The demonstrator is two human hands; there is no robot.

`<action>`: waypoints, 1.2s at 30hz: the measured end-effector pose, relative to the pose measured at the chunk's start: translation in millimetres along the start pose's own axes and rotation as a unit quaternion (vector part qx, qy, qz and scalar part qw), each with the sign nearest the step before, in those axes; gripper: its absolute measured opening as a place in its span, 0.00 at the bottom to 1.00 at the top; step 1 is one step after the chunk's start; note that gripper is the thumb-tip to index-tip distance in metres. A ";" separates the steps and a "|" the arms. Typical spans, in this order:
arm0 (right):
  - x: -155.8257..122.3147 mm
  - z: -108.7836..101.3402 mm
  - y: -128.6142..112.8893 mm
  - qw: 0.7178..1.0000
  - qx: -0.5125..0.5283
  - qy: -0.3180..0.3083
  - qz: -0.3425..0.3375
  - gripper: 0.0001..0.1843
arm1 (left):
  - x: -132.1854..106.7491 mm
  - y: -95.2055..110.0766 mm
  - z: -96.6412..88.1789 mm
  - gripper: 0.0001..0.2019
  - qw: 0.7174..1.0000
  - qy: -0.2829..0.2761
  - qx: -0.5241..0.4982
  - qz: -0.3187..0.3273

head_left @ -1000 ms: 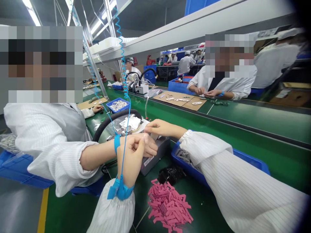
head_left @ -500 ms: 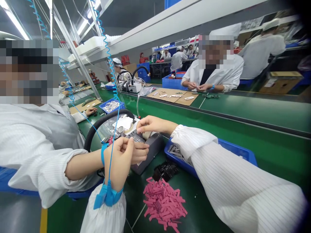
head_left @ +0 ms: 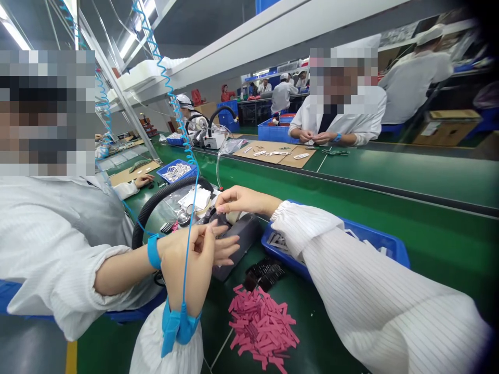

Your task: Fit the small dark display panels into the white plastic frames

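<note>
My left hand [head_left: 191,265], with a blue wrist strap, is bent with thumb and forefinger drawn together. Its other fingers seem to fan out to the right, partly overlapped by a co-worker's hand. Whatever the thumb and forefinger hold is too small to make out. Further forward, my right hand [head_left: 244,200] pinches thumb and forefinger over a dark grey block [head_left: 244,244] resembling a tape dispenser, with a beige roll [head_left: 234,217]. What lies in that pinch is not discernible. Below the hands are a heap of pink strips [head_left: 263,327] and several black pieces [head_left: 265,272].
Under my right sleeve stands a blue tray [head_left: 393,249] with pale strips. A co-worker's arm [head_left: 120,267] reaches in from the left, close to my left hand. A coiled blue cord [head_left: 189,228] hangs before it. A black hose [head_left: 152,205] curves behind; another person works across the bench.
The fingers at my left hand have spread apart. The co-worker's wrist beside it has shifted left. My right hand stays almost in place, and the view has moved slightly.
</note>
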State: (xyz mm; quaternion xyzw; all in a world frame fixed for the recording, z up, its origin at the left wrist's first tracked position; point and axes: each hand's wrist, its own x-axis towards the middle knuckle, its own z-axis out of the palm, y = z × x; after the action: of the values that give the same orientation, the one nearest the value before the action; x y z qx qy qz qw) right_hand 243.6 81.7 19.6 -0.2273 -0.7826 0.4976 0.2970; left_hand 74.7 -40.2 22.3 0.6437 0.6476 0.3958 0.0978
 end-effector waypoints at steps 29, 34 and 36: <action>26.4 7.1 1.7 0.942 -0.295 0.042 0.155 0.09 | -36.6 -90.9 -11.4 0.17 0.988 -0.042 -0.093 -0.116; 30.9 8.3 -4.5 0.931 -0.314 0.009 0.185 0.10 | -53.4 -99.9 -10.8 0.17 0.986 -0.030 -0.106 -0.123; 32.3 8.4 -6.0 0.928 -0.323 0.003 0.188 0.10 | -56.0 -100.6 -9.2 0.16 0.986 -0.027 -0.109 -0.123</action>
State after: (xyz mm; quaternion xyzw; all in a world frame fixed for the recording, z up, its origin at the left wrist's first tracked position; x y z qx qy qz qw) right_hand 214.1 94.9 30.0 -0.4549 -0.8432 0.2642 0.1109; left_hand 1.3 -80.5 -57.3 0.5547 0.6722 0.4316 0.2327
